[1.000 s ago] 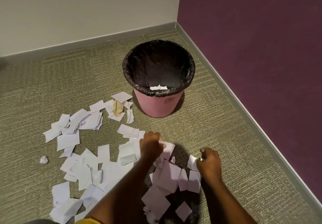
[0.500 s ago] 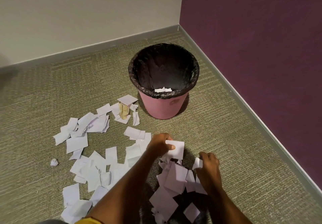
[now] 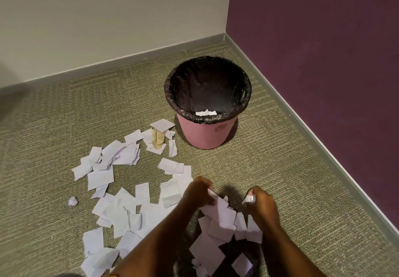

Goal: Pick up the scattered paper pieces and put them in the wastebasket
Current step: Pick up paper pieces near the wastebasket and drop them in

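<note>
Here, left hand (image 3: 198,192) grips paper pieces (image 3: 218,212); right hand (image 3: 262,206) pinches scrap (image 3: 248,199); wastebasket (image 3: 205,135) mark (image 3: 220,128) unreadable.

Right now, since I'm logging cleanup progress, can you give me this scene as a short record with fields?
Bin: pink round plastic wastebasket with black liner, upright near the wall corner
Inside: few white paper scraps by the near rim
Floor: many white paper pieces scattered on olive carpet, mostly left of the bin
Left: left hand grips a bunch of paper pieces
Right: right hand pinches a small white scrap
Oddments: crumpled paper ball, tan scrap
Progress: most pieces not yet binned
</note>
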Tool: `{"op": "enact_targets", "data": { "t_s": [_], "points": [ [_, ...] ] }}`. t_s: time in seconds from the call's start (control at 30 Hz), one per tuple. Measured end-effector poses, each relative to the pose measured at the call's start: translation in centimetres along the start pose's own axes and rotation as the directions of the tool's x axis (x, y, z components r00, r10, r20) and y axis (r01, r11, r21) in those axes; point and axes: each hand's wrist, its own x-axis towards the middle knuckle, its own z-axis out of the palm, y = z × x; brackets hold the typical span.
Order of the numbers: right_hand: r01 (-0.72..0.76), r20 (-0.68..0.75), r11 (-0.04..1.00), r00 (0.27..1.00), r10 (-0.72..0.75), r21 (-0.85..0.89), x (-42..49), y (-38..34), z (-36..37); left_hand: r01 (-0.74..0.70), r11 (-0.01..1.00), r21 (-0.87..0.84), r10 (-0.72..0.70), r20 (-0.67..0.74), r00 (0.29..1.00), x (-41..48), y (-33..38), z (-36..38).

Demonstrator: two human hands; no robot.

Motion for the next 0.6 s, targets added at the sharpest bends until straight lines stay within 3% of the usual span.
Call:
{"op": "enact_targets", "data": {
  "t_s": [0.17,0.27,0.43,0.53,0.6],
  "points": [
    [-0.017,-0.071,0.999,0.997,0.02,0.047,0.7,-1.5,-0.5,0.013,0.999,-0.039,-0.014,-0.034,0.999,-0.2,-0.5,-0.3],
    [-0.086,-0.077,0.962,0.991,0.11,0.259,1.1,-2.2,-0.5,0.005,0.997,-0.081,-0.008,-0.041,0.999,-0.3,-1.0,-0.3],
    [-0.279,0.073,0.718,0.95,0.304,0.638,1.3,-4.2,-1.2,0.063,0.962,-0.267,-0.074,-0.032,0.997,-0.6,0.6,-2.8],
    [-0.319,0.21,0.486,0.941,0.266,0.813,1.2,-7.0,-2.8,0.052,0.859,-0.509,-0.084,-0.04,0.996,-0.5,3.0,-4.6],
    [-0.269,0.188,0.473,0.959,0.212,0.839,1.3,-9.1,-4.2,0.042,0.764,-0.643,-0.065,-0.012,0.998,-0.7,5.4,-5.8]
  ]
}}
